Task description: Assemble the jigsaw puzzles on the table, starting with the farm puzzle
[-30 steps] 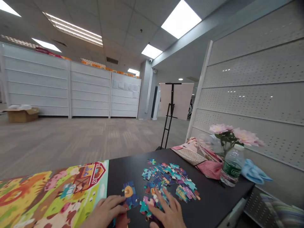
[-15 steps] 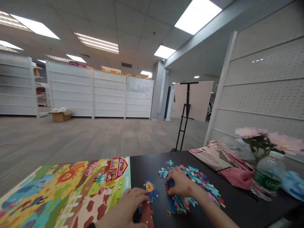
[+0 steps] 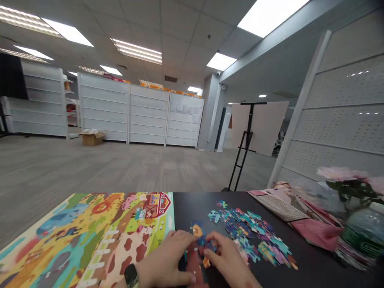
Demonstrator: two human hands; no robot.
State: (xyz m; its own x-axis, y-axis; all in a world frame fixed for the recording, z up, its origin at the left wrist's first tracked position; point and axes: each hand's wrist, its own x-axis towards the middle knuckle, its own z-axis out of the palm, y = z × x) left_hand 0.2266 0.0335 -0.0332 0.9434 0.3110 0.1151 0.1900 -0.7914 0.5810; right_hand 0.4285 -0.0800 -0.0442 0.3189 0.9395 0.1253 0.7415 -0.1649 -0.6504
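Orange piece seems pinched by right fingers; left fingers spread around reddish-brown puzzle.

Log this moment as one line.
left hand: touching puzzle section; right hand: pinching puzzle piece; loose pieces: heaped at right; animal picture: at left

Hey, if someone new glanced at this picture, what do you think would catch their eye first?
Probably the bright animal picture on the left of the black table, with a red barn near its far right corner. Next, the left hand and right hand, close together at the bottom middle over some puzzle pieces, with a heap of loose pieces to their right. The pale pink flowers at the right edge might follow.
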